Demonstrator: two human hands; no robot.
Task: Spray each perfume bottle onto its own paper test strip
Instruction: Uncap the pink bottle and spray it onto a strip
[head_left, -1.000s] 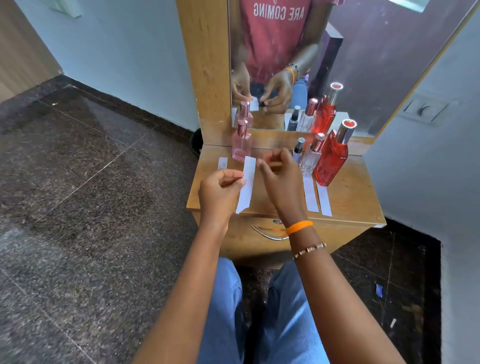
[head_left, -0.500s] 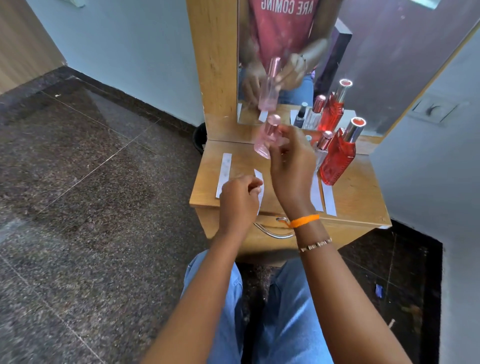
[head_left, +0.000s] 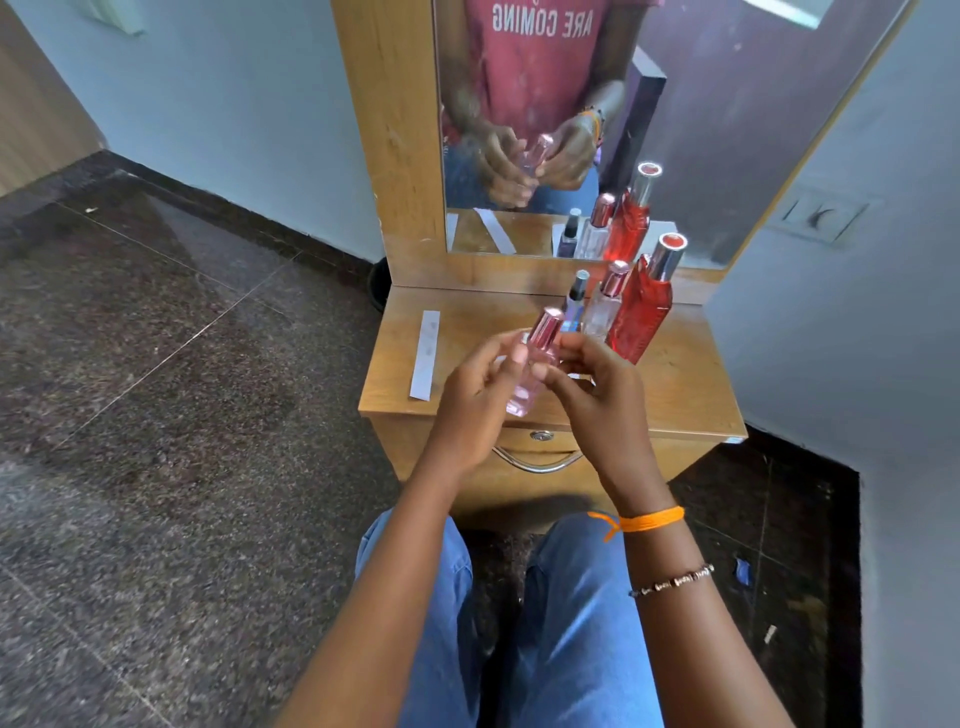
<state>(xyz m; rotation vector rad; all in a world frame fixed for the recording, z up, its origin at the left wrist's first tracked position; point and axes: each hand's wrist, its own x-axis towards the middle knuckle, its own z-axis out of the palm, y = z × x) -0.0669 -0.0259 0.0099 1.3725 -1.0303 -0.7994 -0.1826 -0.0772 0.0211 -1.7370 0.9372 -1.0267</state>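
Observation:
A pink perfume bottle (head_left: 535, 364) with a rose-gold cap is held tilted above the front of the wooden dresser top (head_left: 680, 384). My left hand (head_left: 480, 395) grips its body from the left. My right hand (head_left: 592, 389) grips it from the right, fingers near the cap. One white paper strip (head_left: 427, 354) lies on the dresser's left side. Other strips are hidden behind my hands. A tall red bottle (head_left: 641, 317), a clear bottle with a rose-gold cap (head_left: 602, 309) and a small dark-capped bottle (head_left: 574, 301) stand at the back right.
A mirror (head_left: 597, 124) rises behind the dresser and reflects my hands and the bottles. A drawer with a metal handle (head_left: 537, 462) sits under the top. Dark stone floor lies to the left, a wall with a switch plate (head_left: 823, 215) to the right.
My right hand lifted the pink bottle from the back of the dresser and brought it toward me. My left hand let go of the paper strip and took hold of the bottle too.

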